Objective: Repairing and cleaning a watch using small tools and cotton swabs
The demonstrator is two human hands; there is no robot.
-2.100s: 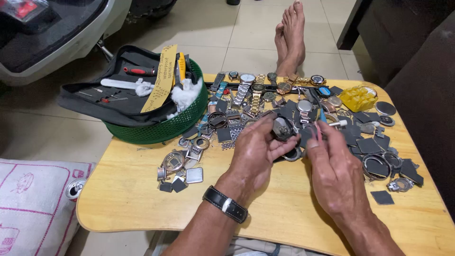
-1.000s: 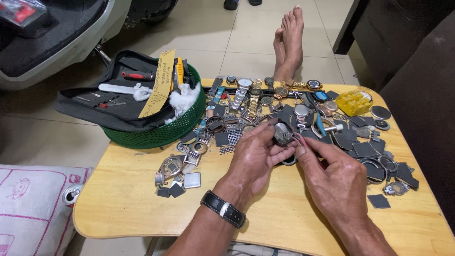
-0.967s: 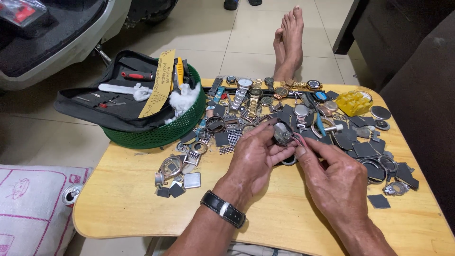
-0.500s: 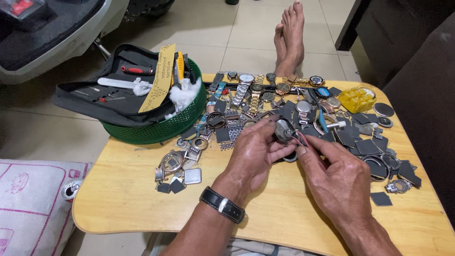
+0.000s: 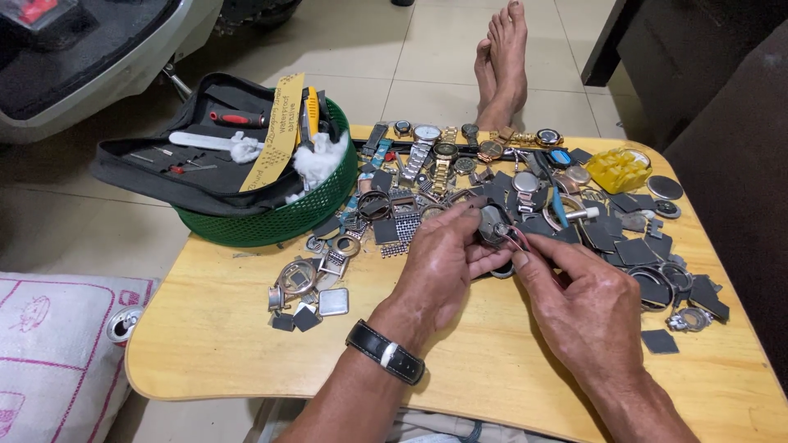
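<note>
The left hand [image 5: 443, 267] has its grip closed on a round watch case [image 5: 492, 223] above the middle of the desk [image 5: 213, 336]. The right hand [image 5: 587, 308] pinches a thin tool [image 5: 517, 239] against it. Loose watch parts [image 5: 607, 234] crowd around; a green basket [image 5: 279, 217] stands on the left.

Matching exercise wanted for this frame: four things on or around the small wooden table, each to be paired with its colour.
1. basket
2. wristband on left hand
3. faceted box
4. screwdriver handle

a. red
b. black
c. green
d. yellow

Pairs: 1-c, 2-b, 3-d, 4-a
</note>
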